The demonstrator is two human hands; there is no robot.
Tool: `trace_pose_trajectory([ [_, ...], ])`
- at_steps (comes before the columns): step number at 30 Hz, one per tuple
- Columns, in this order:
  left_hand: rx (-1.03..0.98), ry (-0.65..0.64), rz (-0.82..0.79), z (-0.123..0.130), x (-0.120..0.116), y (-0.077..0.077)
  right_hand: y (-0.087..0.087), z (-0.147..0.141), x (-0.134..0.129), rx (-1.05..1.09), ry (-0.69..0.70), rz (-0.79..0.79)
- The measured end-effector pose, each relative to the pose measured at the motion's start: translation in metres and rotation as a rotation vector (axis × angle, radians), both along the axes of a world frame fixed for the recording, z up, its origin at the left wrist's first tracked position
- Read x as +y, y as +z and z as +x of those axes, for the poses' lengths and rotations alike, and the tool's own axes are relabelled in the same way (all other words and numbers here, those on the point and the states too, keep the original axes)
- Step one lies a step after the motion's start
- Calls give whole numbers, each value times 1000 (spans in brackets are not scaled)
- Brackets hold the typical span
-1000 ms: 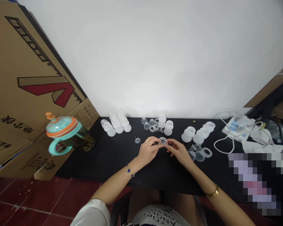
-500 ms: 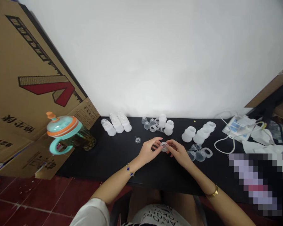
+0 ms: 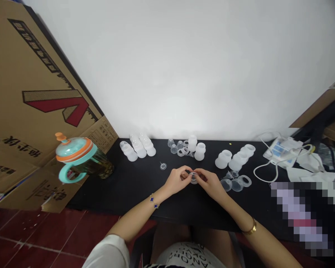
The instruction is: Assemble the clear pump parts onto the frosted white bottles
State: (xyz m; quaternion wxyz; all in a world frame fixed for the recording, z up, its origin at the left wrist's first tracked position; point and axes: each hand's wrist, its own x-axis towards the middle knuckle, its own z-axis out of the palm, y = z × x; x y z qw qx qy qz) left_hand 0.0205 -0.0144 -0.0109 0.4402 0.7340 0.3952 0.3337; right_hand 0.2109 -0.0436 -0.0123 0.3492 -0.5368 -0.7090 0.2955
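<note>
Between my two hands, low over the black table, is a translucent baby bottle collar ring (image 3: 194, 178). My left hand (image 3: 179, 179) pinches its left side with thumb and fingers. From the other side my right hand (image 3: 207, 181) grips it, fingers curled and thumb pressed to the rim. A clear teat (image 3: 163, 166) with a thin stem lies alone to the left of my left hand. Just right of my right hand lie loose clear caps (image 3: 237, 185), small teats and a white ring (image 3: 245, 181). Two open white bottles (image 3: 200, 152) stand behind my hands.
Three capped bottles (image 3: 138, 146) stand at the back left. Small domed caps (image 3: 174, 149) and rings lie by the wall. More open bottles (image 3: 238, 160) stand to the right, near white cables (image 3: 276, 175). A large teal-lidded jug (image 3: 76, 150) and cardboard box (image 3: 41, 111) flank the left.
Both hands have moved slightly closer together around the ring, and the fingers have closed more tightly on it. The ring sits slightly nearer my body. Other things stay put.
</note>
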Motion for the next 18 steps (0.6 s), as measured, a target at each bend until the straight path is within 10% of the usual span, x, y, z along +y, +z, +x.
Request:
trace_pose_trajectory([
  [18,25,20,33,3,-1,-1,4,-2,-4,1,7,21],
])
